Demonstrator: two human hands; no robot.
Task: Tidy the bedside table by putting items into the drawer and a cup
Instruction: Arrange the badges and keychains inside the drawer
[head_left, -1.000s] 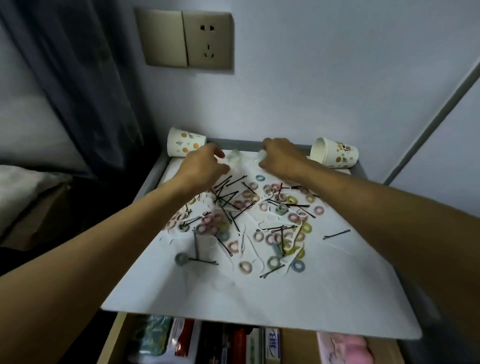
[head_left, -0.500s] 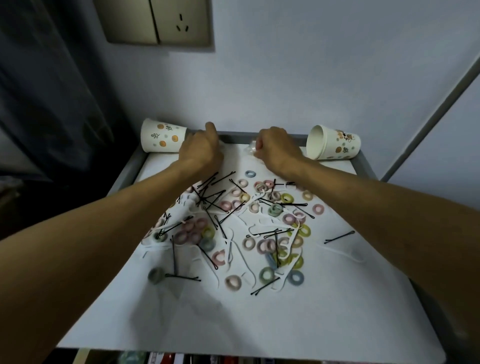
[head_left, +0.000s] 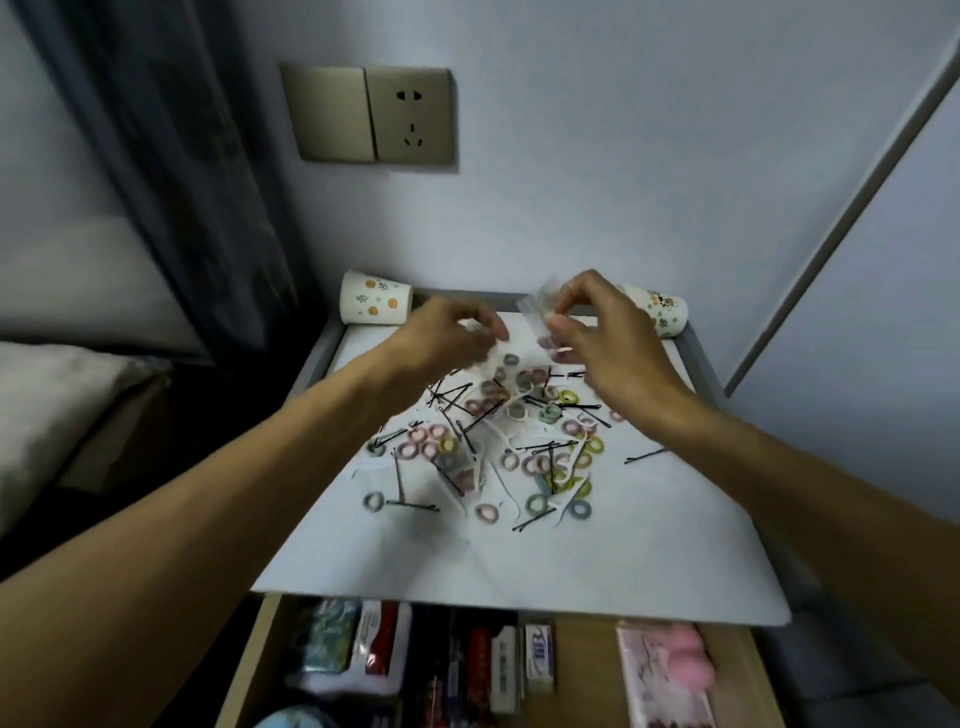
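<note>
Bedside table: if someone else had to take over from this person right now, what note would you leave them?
Hands: left hand and right hand are above the table's back edge, pinching a clear bag between them; blur hides its contents.
Things: hair ties and bobby pins lie scattered over the table top. The spotted cup and cartoon cup lie on their sides at the back corners.
Done: the drawer is open and partly filled.
Left: ties and pins go into a cup and the drawer.

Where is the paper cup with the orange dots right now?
In the head view, that cup lies on its side at the back left corner of the bedside table, by the wall, just left of the left hand.
</note>
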